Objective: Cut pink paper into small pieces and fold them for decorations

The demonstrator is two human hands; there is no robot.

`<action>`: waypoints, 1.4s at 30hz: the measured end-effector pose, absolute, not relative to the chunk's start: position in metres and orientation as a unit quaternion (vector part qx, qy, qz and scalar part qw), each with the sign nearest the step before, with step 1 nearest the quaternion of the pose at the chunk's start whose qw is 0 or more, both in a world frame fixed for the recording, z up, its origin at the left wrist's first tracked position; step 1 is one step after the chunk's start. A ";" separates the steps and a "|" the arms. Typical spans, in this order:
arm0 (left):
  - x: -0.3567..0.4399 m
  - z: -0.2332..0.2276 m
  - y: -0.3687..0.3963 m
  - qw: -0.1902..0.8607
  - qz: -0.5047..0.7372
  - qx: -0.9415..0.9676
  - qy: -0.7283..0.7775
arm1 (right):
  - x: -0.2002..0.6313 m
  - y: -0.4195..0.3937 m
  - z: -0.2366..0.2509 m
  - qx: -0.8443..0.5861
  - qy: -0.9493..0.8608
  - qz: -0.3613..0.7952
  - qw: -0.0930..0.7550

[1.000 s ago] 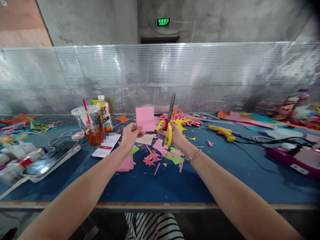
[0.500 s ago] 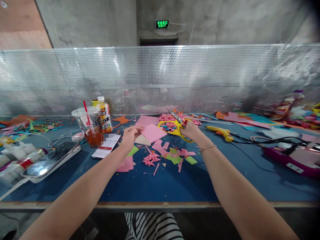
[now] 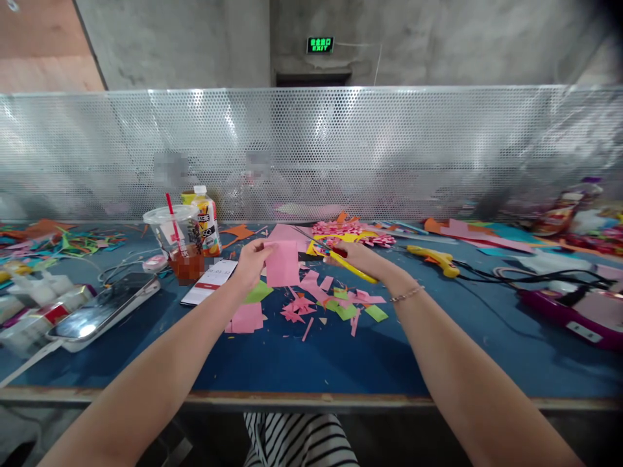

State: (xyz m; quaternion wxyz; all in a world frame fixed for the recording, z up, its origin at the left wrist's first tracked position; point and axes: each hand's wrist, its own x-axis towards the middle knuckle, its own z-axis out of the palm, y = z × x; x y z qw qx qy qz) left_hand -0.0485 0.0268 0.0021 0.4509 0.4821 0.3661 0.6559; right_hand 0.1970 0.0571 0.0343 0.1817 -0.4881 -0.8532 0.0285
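Note:
My left hand [image 3: 254,261] pinches the upper left corner of a pink paper square [image 3: 283,264], which hangs upright over the table. My right hand [image 3: 359,257] is wrapped round the yellow handles of a pair of scissors [image 3: 354,266]. Their blades point left toward the paper's upper right edge; whether they touch it I cannot tell. Below the held paper lie pink and green paper scraps [image 3: 345,310] and a folded pink paper star [image 3: 298,308]. A small stack of pink paper [image 3: 246,318] rests beneath my left wrist. Behind, another pink sheet [image 3: 285,233] lies flat.
On the left stand a plastic cup [image 3: 172,237] with a red straw and a bottle [image 3: 206,224], near two phones [image 3: 210,283]. To the right lie a yellow glue gun [image 3: 433,259] and a purple case [image 3: 567,318] with cables. A perforated metal screen [image 3: 311,152] closes off the back.
The pink paper has turned from lying slanted to hanging upright in my left hand. The scissors have swung lower, their blades now pointing left toward the paper.

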 end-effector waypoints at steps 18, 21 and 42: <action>-0.040 -0.004 0.027 0.390 0.694 0.483 0.364 | 0.156 0.045 0.014 -0.453 -0.816 0.206 0.296; -0.037 -0.003 0.026 0.371 0.714 0.472 0.360 | 0.149 0.037 0.012 -0.442 -0.754 0.365 0.321; -0.038 0.007 0.007 0.053 0.703 0.542 0.458 | 0.127 0.009 0.015 -0.383 -0.710 0.492 0.328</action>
